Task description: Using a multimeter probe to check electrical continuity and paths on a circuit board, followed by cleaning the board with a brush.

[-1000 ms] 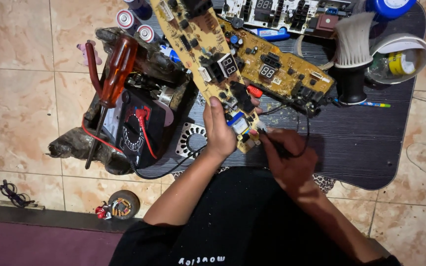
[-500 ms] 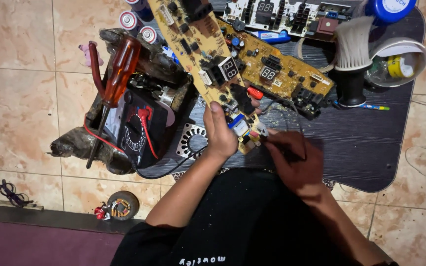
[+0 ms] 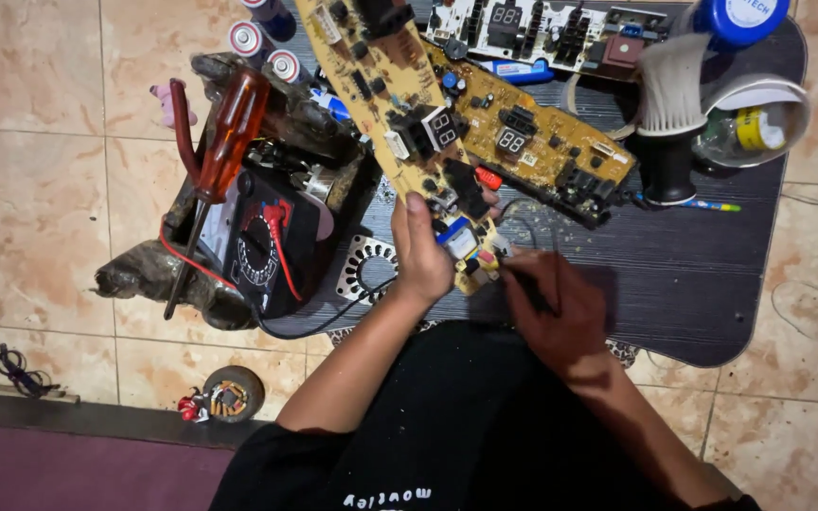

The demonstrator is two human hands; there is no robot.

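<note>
The left hand point(image 3: 423, 254) has its grip pinching the near end of a long yellow circuit board point(image 3: 400, 114) tilted above the dark surface point(image 3: 702, 274), while the right hand point(image 3: 560, 312) pinches a thin tool against that same end.

One view only — a camera on the person's head, looking almost straight down from above. It sits fairly near: both forearms rise from the bottom edge, and the left hand point(image 3: 420, 254) and right hand point(image 3: 556, 308) fall around mid-frame. The dark low table point(image 3: 712, 274) fills the upper right, the tiled floor point(image 3: 30, 189) the left. The right hand looks blurred, perhaps from motion.
</note>
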